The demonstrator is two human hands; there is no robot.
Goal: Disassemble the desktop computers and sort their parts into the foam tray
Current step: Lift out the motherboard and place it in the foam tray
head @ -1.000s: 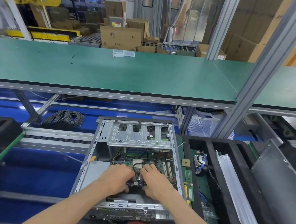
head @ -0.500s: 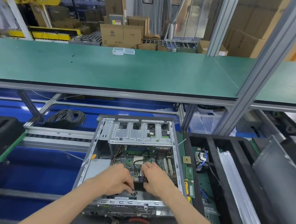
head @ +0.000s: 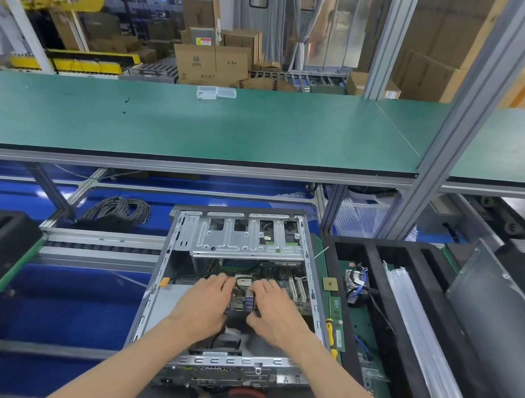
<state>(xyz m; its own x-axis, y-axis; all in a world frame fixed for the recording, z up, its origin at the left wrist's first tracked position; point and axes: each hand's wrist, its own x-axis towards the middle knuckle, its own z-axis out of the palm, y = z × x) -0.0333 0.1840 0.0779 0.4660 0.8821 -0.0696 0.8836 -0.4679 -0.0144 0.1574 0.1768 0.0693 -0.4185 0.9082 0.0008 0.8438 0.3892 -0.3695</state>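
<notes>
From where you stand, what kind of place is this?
Most likely a factory or warehouse line where old computers are taken apart. An opened computer case lies on a blue conveyor under a long green workbench, a black foam tray beside it holds loose parts, and cardboard boxes are stacked behind.

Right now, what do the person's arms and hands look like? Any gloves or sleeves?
Both arms are bare from the bottom edge of the picture up. The left hand and right hand wear no gloves. No sleeves, watch, rings or wristbands show. Nothing is written or marked on them.
</notes>
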